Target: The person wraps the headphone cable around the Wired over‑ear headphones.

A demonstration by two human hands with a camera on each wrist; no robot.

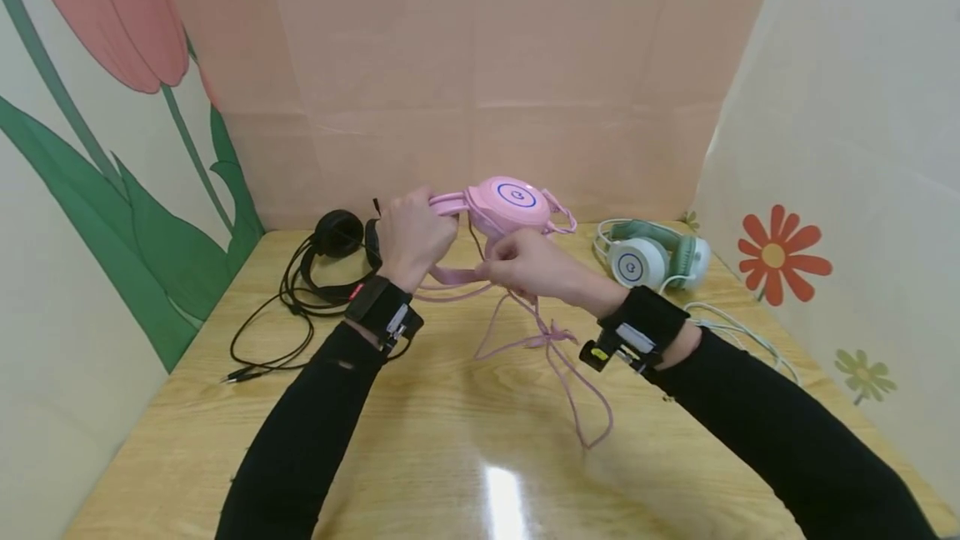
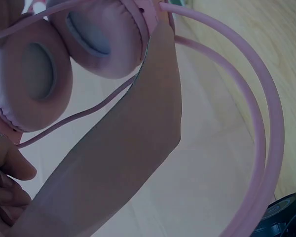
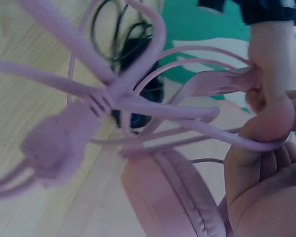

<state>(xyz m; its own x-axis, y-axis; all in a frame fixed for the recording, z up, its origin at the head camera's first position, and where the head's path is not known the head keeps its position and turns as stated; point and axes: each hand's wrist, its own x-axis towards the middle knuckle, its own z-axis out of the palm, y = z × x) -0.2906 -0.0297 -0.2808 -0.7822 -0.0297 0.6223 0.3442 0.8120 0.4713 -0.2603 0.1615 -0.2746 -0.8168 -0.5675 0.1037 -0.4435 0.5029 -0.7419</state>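
Observation:
My left hand (image 1: 416, 236) grips the headband of a pink pair of headphones (image 1: 491, 194), holding it above the table. One ear cup faces up with a blue ring logo, and both cushions (image 2: 27, 89) show in the left wrist view. A flat padded strip (image 2: 123, 138) runs under the headband tubes. Below the ear cups, my right hand (image 1: 536, 265) pinches the pink cable (image 3: 251, 144) between thumb and curled finger. The rest of that cable hangs in loops, gathered at a bunched middle (image 3: 96, 101) beside a thicker pink piece (image 3: 54, 143).
Black headphones (image 1: 337, 236) with a coiled black cable (image 1: 292, 298) lie on the left of the wooden table (image 1: 420, 440). Over at the back right are white and green headphones (image 1: 637, 261), their pale cable (image 1: 738, 327) trailing along the right edge. Walls stand behind and at both sides.

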